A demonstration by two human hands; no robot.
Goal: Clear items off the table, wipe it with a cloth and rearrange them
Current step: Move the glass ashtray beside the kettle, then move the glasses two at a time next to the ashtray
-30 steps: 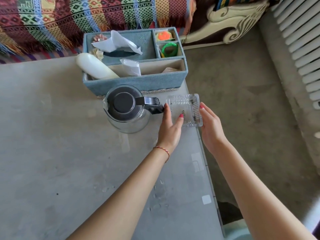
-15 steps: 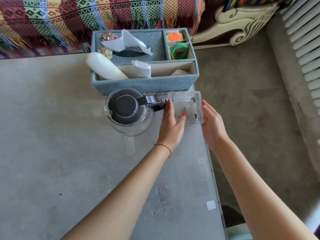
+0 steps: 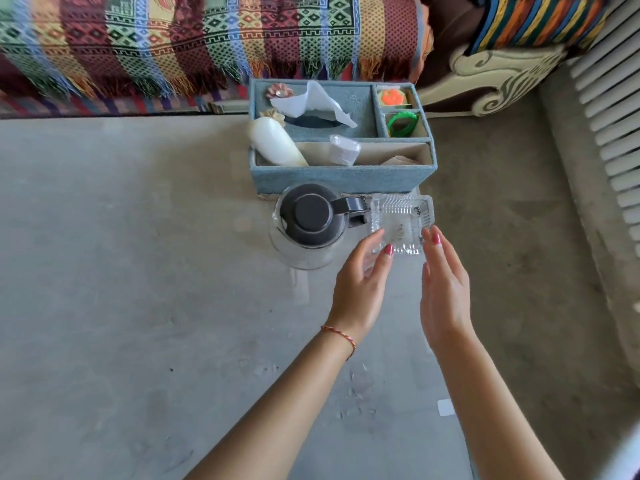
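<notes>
A clear glass dish (image 3: 401, 221) rests on the glass table (image 3: 138, 306) near its right edge, just in front of the blue fabric organizer box (image 3: 341, 178). My left hand (image 3: 360, 289) and my right hand (image 3: 445, 292) hover on either side of its near end, fingers spread, fingertips at or just off the dish, holding nothing. A glass kettle with a dark lid (image 3: 311, 220) stands to the left of the dish, its handle pointing at it.
The organizer holds a tissue (image 3: 313, 102), a white bottle (image 3: 277, 143), a small wrapped packet (image 3: 343, 150), an orange item (image 3: 389, 97) and a green ring (image 3: 401, 123). A patterned blanket on a sofa (image 3: 207, 39) lies behind the table. Floor drops off right of the table edge.
The dish has been set flat on the table by the box. Both hands have let go of it and pulled back toward me, fingers spreading.
</notes>
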